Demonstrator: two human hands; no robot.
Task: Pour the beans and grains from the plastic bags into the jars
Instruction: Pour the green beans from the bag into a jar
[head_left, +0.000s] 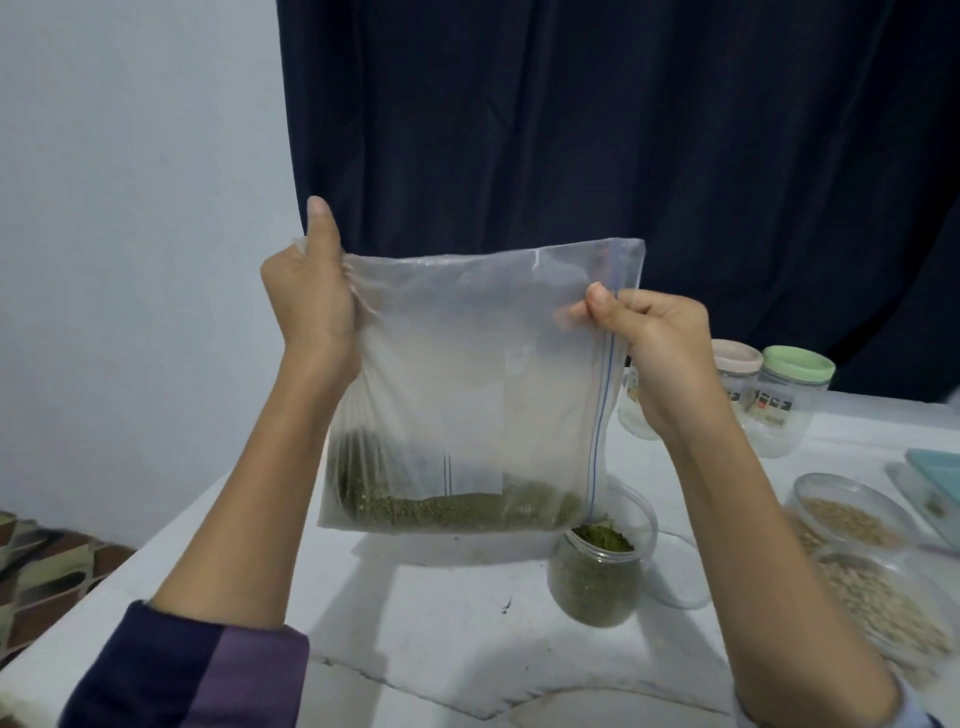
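The scene is lit softly and rather dimly, with a cool cast. Faint, diffuse shadows are thrown on the white tabletop (447, 639) beneath the plastic bag (467, 389). Mild sheen is seen on the bag's film. Blur and wide-angle stretching are noticed toward the right and lower edges.

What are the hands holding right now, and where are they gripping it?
Both grip one clear plastic bag of green beans: the left hand holds its upper left corner, the right hand pinches its zip edge.
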